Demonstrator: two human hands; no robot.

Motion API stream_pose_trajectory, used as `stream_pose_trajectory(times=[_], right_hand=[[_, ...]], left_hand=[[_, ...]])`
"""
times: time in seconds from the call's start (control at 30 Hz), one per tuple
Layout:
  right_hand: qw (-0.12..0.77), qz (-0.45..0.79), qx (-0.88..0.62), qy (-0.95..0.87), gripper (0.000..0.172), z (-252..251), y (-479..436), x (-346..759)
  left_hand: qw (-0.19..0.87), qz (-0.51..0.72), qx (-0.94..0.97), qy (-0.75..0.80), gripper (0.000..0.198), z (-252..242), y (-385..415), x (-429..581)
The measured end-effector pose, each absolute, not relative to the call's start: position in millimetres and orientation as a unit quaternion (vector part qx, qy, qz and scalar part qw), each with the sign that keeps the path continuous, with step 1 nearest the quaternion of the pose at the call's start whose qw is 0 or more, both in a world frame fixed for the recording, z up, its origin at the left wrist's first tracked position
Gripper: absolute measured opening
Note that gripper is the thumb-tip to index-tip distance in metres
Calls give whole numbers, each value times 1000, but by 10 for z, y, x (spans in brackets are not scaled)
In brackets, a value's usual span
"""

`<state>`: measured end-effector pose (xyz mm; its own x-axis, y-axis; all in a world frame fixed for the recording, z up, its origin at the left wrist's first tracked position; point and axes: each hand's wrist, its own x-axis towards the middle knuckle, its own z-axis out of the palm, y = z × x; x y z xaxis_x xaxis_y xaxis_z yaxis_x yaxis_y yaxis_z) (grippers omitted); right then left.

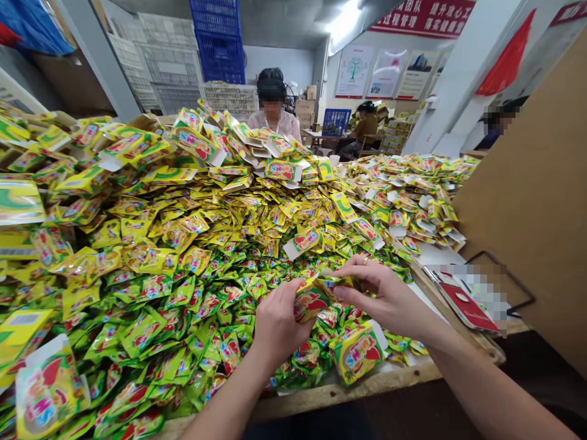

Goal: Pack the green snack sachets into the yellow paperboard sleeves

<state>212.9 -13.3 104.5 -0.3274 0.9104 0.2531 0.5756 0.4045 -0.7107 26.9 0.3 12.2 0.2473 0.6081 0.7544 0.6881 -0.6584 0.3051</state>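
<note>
In front of me, my left hand (pixel 280 321) is wrapped round a small yellow printed carton (pixel 310 304) with a red fruit picture. At the carton's upper right end, my right hand (pixel 383 292) pinches a small foil packet (pixel 338 282) between thumb and fingers. Whether the packet is partly inside the carton cannot be made out. Beneath both hands spread heaped green foil packets (pixel 151 330). Another printed carton (pixel 358 353) lies near the table edge just below my right hand, its white flap raised. One more carton (pixel 303 242) rests on the heap beyond my hands.
Yellow packets (pixel 247 211) and piled cartons (pixel 192 137) rise behind the green ones. More cartons (pixel 403 195) lie at right, near a red notebook (pixel 463 302) and a tall cardboard sheet (pixel 527 183). The wooden table edge (pixel 321 396) runs nearby. A co-worker (pixel 275 110) sits opposite.
</note>
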Motion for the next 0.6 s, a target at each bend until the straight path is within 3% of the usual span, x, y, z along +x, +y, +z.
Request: stream_pose_trajectory(times=[0.13,0.37,0.5,0.6], right_hand=[[311,239,-471,-790,19,1093,-80,2119],[174,135,-476,-851,21,1173,58,2002],[123,159,-428,-881,18,1202,135,2001],[138,163,-435,-875,16,1140,182,1989]], left_hand=[[52,-463,-787,-404,36,131,-8,272],[27,-445,-793,-416,44,67,-15,291],[-61,-446,-790,-415,44,62,-35,323],[-28,-442,-796,-413,44,62,-29,330]])
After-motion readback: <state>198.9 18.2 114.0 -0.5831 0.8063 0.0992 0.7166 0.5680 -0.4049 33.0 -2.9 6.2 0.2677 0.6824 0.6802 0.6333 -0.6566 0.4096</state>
